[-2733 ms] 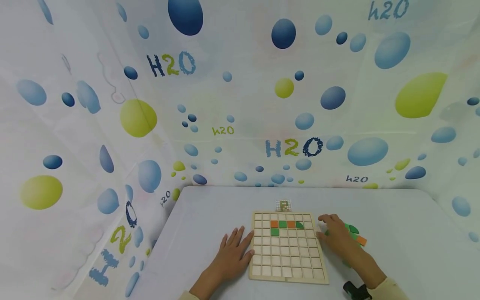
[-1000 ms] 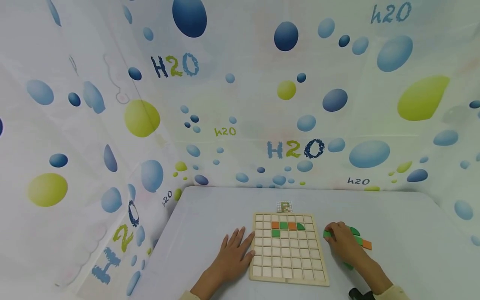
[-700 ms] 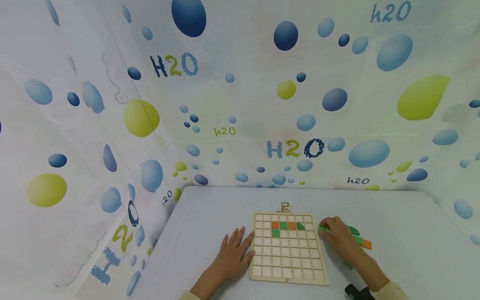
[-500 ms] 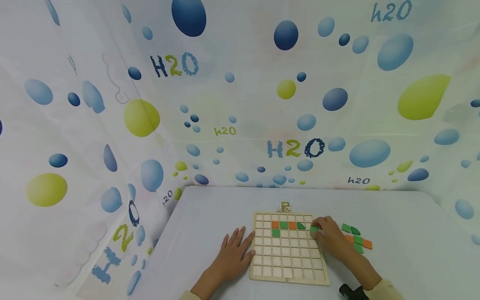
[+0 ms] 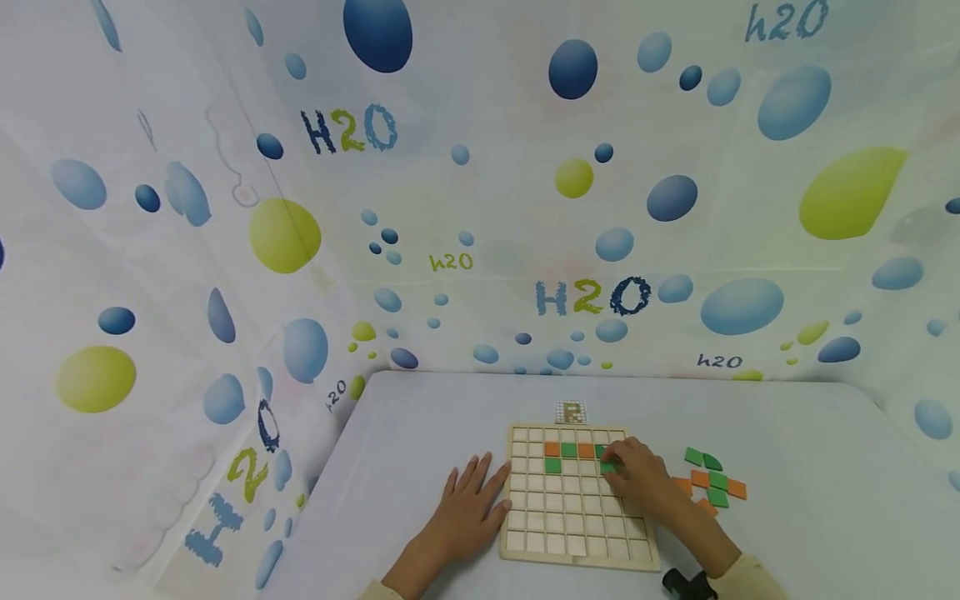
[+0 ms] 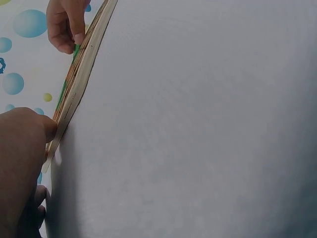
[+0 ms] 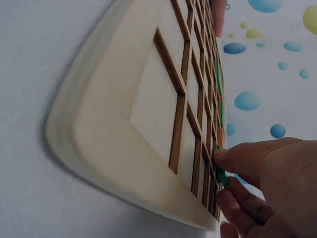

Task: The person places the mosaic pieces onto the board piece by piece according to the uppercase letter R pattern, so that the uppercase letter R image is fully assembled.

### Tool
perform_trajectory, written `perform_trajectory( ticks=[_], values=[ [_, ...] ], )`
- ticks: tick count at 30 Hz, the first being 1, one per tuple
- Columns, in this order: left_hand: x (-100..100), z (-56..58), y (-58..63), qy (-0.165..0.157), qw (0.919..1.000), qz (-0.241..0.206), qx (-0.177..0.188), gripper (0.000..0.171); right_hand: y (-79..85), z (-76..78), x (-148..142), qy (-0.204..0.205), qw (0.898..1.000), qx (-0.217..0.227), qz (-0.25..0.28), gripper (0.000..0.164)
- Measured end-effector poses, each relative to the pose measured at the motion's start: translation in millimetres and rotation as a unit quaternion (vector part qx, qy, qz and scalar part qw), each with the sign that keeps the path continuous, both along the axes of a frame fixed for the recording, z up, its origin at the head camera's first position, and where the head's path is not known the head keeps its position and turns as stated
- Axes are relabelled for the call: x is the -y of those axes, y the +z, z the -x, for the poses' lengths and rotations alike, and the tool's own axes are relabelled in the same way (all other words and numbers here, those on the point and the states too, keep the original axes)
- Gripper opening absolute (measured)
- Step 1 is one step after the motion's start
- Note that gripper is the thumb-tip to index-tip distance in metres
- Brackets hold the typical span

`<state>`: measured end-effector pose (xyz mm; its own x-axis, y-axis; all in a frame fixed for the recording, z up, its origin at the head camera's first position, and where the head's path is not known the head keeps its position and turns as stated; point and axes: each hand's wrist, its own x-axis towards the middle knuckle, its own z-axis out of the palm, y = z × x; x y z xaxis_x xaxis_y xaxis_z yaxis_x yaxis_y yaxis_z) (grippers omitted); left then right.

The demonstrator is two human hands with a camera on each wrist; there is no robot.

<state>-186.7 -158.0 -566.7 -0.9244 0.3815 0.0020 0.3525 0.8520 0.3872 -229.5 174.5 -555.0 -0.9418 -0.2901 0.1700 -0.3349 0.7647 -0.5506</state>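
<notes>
A wooden grid board [image 5: 564, 527] lies on the table, its upper squares filled with orange and green tiles. My left hand [image 5: 467, 508] lies flat with spread fingers, its thumb and index fingertip at the board's left edge. Between thumb and fingers my right hand [image 5: 643, 479] pinches a green tile [image 5: 607, 468], right at the grid below the rounded green piece [image 5: 599, 451], which the fingers partly cover. The right wrist view shows the pinched green tile [image 7: 221, 176] at the thumb tip, close over the grid. A single green square [image 5: 552, 466] sits under the row's orange left end.
Right of the board several loose green and orange tiles [image 5: 717, 481] lie in a group. A small pattern card [image 5: 572, 412] lies against the board's far edge. A black device [image 5: 687, 585] sits at the right wrist. A patterned curtain [image 5: 480, 208] hangs behind the table.
My right hand has picked up a green tile from the loose group and carried it left onto the board. More loose tiles now show. The left hand stays in place.
</notes>
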Motion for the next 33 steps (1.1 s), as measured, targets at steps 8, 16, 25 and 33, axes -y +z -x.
perform_trajectory(
  ticks=[8,16,25,33],
  values=[
    [-2,-2.1,0.6,-0.001,1.0000,0.001,0.000,0.060,-1.9,-3.1,0,-0.005,1.000,-0.006,-0.002,0.015],
    [-1,-1.2,0.7,-0.008,0.9999,-0.003,-0.006,0.060,1.6,-9.3,-1,-0.013,1.000,-0.021,-0.014,0.012],
    [-1,3.3,-1.0,-0.006,0.9999,0.000,-0.010,0.060,15.5,-6.8,-41,-0.065,0.998,0.010,-0.005,0.024],
    [-1,2.3,-2.2,-0.002,0.9999,0.011,-0.004,0.060,27.1,-3.2,-92,-0.120,0.989,0.076,-0.051,0.041]
  ],
)
